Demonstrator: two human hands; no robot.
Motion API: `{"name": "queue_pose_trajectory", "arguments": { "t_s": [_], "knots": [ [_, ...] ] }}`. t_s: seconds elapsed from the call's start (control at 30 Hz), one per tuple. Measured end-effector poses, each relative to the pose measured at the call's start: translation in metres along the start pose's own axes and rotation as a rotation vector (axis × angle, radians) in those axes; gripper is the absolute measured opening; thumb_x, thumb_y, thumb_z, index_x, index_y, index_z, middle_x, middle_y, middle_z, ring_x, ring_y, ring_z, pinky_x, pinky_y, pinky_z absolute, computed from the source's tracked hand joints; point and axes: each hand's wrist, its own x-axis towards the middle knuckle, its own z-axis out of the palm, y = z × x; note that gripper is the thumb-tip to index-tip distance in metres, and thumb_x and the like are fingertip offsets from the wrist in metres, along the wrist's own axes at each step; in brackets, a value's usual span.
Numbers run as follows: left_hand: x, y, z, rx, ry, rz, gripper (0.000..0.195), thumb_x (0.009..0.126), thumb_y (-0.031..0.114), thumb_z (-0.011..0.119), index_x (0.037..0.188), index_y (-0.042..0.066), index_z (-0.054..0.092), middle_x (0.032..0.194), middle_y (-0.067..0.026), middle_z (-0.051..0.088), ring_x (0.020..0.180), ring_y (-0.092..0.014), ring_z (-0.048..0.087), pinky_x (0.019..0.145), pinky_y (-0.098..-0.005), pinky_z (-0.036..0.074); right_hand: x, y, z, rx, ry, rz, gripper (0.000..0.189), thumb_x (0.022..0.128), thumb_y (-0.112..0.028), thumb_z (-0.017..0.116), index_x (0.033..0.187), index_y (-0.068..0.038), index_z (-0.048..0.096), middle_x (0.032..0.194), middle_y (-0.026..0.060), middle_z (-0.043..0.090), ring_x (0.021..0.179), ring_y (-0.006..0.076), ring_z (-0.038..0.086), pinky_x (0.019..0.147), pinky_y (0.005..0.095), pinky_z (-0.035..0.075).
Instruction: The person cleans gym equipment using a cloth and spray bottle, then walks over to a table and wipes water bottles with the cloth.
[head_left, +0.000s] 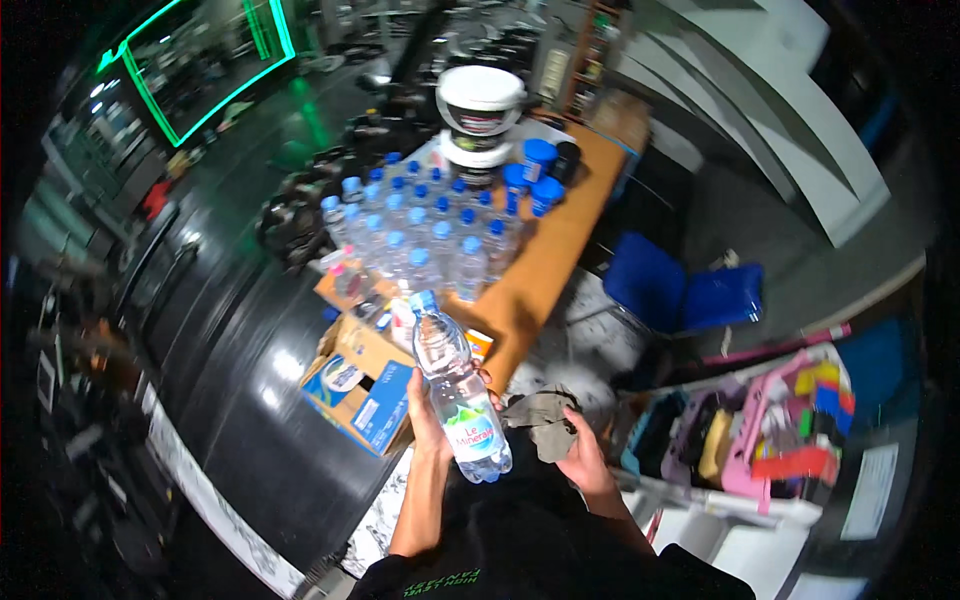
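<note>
My left hand is wrapped around a clear plastic Le Minerale water bottle with a light blue cap, tilted in front of my chest. Some of its fingertips show past the bottle's right side. In my right hand, just to the right, is a crumpled grey cloth. Beyond the held bottle, several capped water bottles stand grouped on a wooden counter. An open cardboard box with blue printed sides sits left of the held bottle.
White-lidded black tubs are stacked behind the bottles, beside blue-lidded containers. At right are a blue chair and a pink basket with mixed items. Green-lit frame glows at upper left, over a dark floor.
</note>
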Motion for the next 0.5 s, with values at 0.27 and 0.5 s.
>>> {"name": "queue_pose_trajectory", "arguments": {
  "t_s": [0.27,0.5],
  "knots": [
    [0.033,-0.066,0.038,0.044,-0.096,-0.363,0.079,0.08,0.071,0.041,0.113,0.0,0.051,0.092,-0.0161,0.061,0.075,-0.033,0.063,0.069,-0.0448,0.052,-0.054,0.022,-0.118,0.178,0.211,-0.452,0.056,0.079,0.005,0.066,0.129,0.001,0.041,0.12,0.0177,0.054,0.113,0.0262,0.054,0.099,0.04,0.042],
    [0.031,-0.157,0.068,0.131,-0.191,-0.533,0.084,0.078,0.074,0.042,0.115,-0.002,0.051,0.089,-0.0177,0.061,0.074,-0.034,0.064,0.067,-0.0465,0.054,-0.154,-0.015,-0.112,0.42,0.195,-0.582,0.038,0.089,-0.028,0.059,0.12,-0.007,0.053,0.115,0.0102,0.06,0.103,0.0249,0.06,0.09,0.0408,0.05]
  ]
}}
